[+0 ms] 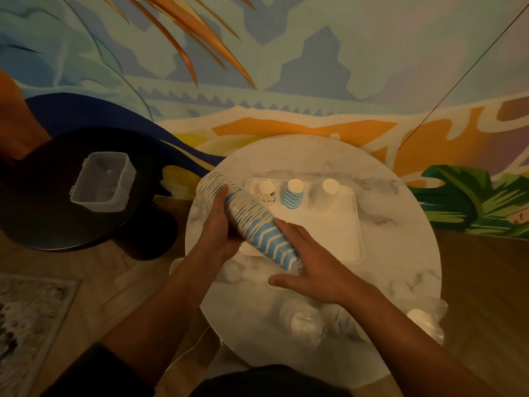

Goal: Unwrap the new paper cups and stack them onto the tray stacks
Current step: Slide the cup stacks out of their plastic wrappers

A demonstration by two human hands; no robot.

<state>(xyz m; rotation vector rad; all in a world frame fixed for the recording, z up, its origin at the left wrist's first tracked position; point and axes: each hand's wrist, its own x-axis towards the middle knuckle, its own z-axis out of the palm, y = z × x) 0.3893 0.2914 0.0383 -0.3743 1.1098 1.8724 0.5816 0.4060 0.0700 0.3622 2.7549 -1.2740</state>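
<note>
A long sleeve of blue-and-white zigzag paper cups [252, 222] lies tilted above the white tray [337, 242], its far end up left. My left hand [219, 224] grips the sleeve from the left around its middle. My right hand [312, 265] rests against the near end with fingers spread, thin clear wrap bunched there. On the tray stand three upside-down stacks: a green-patterned cup [266, 193], a blue zigzag cup [292, 194] and a plain white cup [325, 196].
The tray sits on a round marble table [400, 224]. Two more wrapped cup sleeves [303, 325] [423, 322] lie at its near edge. A clear plastic box [103, 181] sits on a dark round table at left. A painted wall is behind.
</note>
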